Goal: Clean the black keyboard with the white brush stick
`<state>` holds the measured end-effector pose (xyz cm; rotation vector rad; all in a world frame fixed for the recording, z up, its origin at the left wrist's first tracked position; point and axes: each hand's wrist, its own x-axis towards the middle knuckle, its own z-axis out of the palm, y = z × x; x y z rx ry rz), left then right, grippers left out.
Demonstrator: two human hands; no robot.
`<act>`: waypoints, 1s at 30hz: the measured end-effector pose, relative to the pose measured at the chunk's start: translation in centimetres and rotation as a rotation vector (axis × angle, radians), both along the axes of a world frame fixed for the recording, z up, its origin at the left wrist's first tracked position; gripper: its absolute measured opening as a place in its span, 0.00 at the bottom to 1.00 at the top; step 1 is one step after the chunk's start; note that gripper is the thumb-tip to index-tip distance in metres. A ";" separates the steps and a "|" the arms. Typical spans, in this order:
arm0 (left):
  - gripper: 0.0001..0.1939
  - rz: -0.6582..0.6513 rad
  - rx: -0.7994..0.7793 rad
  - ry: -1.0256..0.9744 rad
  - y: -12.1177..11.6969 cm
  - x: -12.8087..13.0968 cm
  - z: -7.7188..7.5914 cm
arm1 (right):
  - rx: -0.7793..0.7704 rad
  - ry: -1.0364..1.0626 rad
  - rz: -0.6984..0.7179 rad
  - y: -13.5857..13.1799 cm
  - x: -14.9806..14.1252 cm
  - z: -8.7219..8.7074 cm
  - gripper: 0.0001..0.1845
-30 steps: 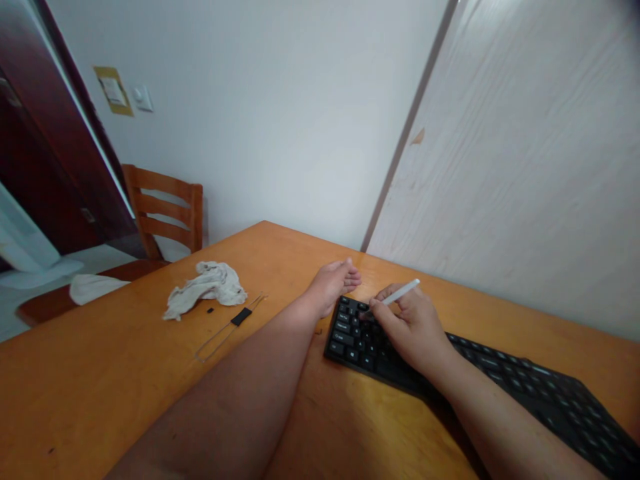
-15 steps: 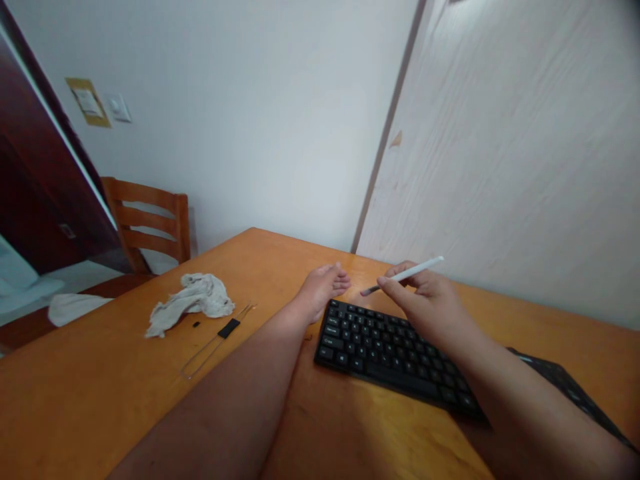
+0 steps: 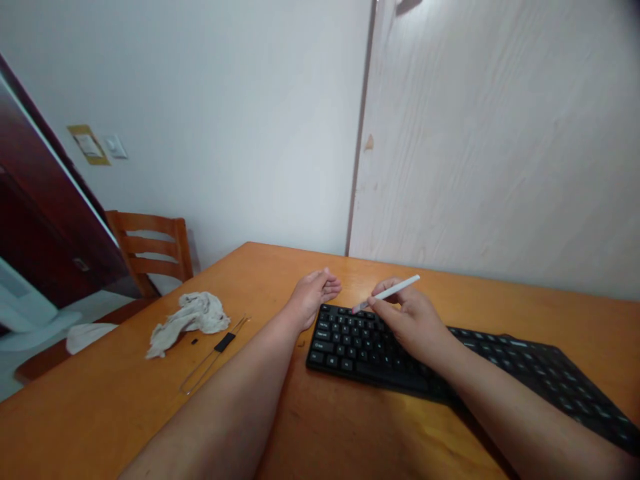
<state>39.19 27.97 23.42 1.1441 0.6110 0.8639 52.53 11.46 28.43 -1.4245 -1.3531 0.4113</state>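
A black keyboard [image 3: 350,340] lies across the wooden table. Between the thumb and fingers of my right hand [image 3: 410,320] is a slim white-handled brush [image 3: 397,288], its pinkish tip at the top row of keys; whether it touches them I cannot tell. My left hand [image 3: 315,293] rests on its edge at the keyboard's upper left corner, fingers stretched out and holding nothing. Left of my left forearm lies a wire keycap puller [image 3: 225,343] with a black middle. Beside it are a small black piece [image 3: 195,342], perhaps a keycap, and a crumpled pale cloth [image 3: 200,313].
The wooden table [image 3: 320,427] reaches back to the wall [image 3: 250,120]. A wooden chair [image 3: 155,247] stands beyond its left edge. My right forearm covers part of the keyboard, which continues to the right.
My right hand has brought the brush down and left, its tip now over the top keys. The camera view has turned right, showing more of the keyboard's right part. My left hand keeps its place.
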 end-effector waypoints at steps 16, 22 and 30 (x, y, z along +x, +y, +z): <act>0.17 -0.001 0.004 0.003 0.0 -0.2 0.1 | -0.055 -0.329 -0.075 0.1 0.2 -1.4 0.03; 0.17 0.002 0.004 0.010 0.0 -0.2 0.1 | -0.013 -0.322 -0.099 0.0 -0.1 -1.3 0.05; 0.18 -0.016 0.015 0.012 0.3 -0.2 -0.2 | -0.050 -0.361 -0.086 0.2 0.0 -1.5 0.03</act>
